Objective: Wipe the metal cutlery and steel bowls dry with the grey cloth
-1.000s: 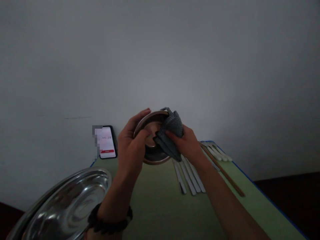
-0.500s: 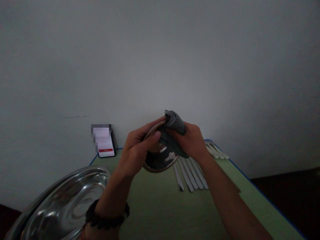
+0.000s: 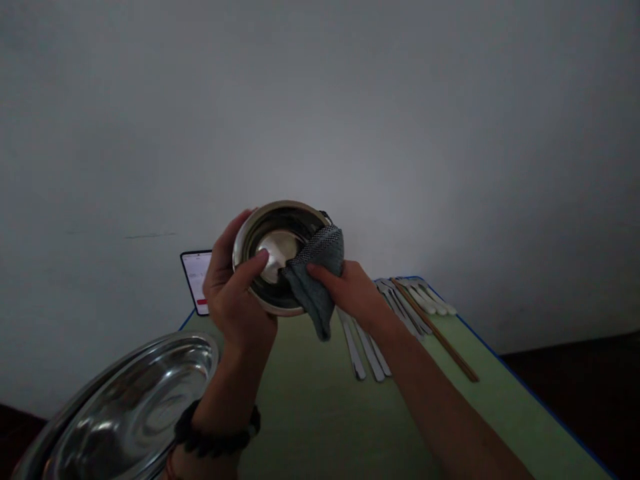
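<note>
A shiny steel bowl [image 3: 273,213] is held up above the table, its inside tilted toward me. My left hand [image 3: 237,290] is closed on the bowl's left side, thumb inside and fingers behind. My right hand [image 3: 345,287] grips a grey-blue cloth [image 3: 317,267] with a checked border, folded over the bowl's right rim and lying partly inside it. The right fingers behind the cloth are hidden; the thumb presses on its front.
Large steel basins [image 3: 145,400] stand at the left on the green table [image 3: 320,413]. A phone [image 3: 195,280] leans on the wall behind. At right lie several pieces of steel cutlery [image 3: 367,350], wooden chopsticks [image 3: 440,333] and white-handled utensils [image 3: 430,300].
The bowl has moved up and left and turned its inside more toward me. Both hands moved with it, and the cloth now hangs across its right side. The chopsticks have come into fuller view.
</note>
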The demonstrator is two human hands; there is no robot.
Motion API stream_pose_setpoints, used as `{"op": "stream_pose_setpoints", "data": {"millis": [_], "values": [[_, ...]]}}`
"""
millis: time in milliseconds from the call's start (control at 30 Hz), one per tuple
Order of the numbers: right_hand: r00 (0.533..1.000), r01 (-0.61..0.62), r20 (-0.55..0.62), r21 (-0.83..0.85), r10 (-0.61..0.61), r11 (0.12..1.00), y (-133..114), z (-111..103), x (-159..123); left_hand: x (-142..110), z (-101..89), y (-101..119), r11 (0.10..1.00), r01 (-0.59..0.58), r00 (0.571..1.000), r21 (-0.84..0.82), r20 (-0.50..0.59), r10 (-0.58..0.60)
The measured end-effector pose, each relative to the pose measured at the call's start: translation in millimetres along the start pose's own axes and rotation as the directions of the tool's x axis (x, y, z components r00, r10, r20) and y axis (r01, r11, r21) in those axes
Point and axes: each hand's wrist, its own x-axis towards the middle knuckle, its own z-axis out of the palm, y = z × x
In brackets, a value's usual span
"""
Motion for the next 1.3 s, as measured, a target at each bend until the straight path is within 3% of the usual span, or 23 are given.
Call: {"op": "stream_pose_setpoints", "data": {"millis": [133,267,333,367,500,600,667,767,867,967,1067,1200,1267,1300], "values": [[0.996,0.068,-0.054,-0.066,-0.072,0.996,3,-22,4,2,-3.2,1,0.985,0.171,0.968,-0.007,0.186,-0.167],[0.992,0.124,0.001,-0.219,-0.127,0.968,4,-39,0,2,-6.5,7,0.947,0.314,0.837,0.072,0.45,-0.311],[0.992,0.115,-0.018,-0.276,-0.125,0.954,3,-42,-2,2,-7.7,7,0.937,0.324,0.775,0.133,0.53,-0.343],[0.992,0.109,-0.035,-0.305,-0.125,0.946,2,-42,-3,1,-8.0,7,0.94,0.305,0.767,0.153,0.546,-0.338],[0.967,0.123,-0.161,-0.384,-0.197,0.915,-1,-39,-3,-7,-4.4,1,0.979,0.128,0.85,0.156,0.492,-0.189],[0.946,0.104,-0.254,-0.346,-0.2,0.932,-4,-32,-3,-19,3.1,-4,0.993,0.01,0.942,0.119,0.332,-0.05],[0.959,0.078,-0.242,-0.267,-0.145,0.961,-4,-23,-4,-25,8.2,-5,0.994,-0.069,0.987,0.083,0.154,0.056],[0.99,0.053,-0.124,-0.101,-0.065,0.993,-1,-11,-5,-27,10.8,-5,0.981,-0.172,0.985,0.085,-0.006,0.174],[0.997,0.034,-0.061,-0.042,-0.036,0.999,3,-9,-3,-18,5.0,-6,0.98,-0.139,0.99,0.144,0.042,0.134],[0.995,0.046,-0.082,-0.122,-0.057,0.991,7,-20,0,-8,-5.8,-10,0.996,0.026,0.986,0.082,0.161,-0.039],[0.995,0.086,-0.041,-0.186,-0.095,0.979,8,-37,1,-2,-15.7,-10,0.981,0.166,0.899,0.102,0.394,-0.193],[0.994,0.108,0.046,-0.258,-0.1,0.96,3,-52,-3,2,-20.3,-5,0.963,0.172,0.703,0.208,0.659,-0.268],[0.993,0.113,0.055,-0.31,-0.101,0.944,0,-54,-5,2,-18.3,-1,0.96,0.175,0.659,0.217,0.699,-0.278],[0.994,0.106,0.046,-0.33,-0.097,0.938,-1,-53,-6,2,-16.5,0,0.96,0.179,0.665,0.218,0.692,-0.281]]}}
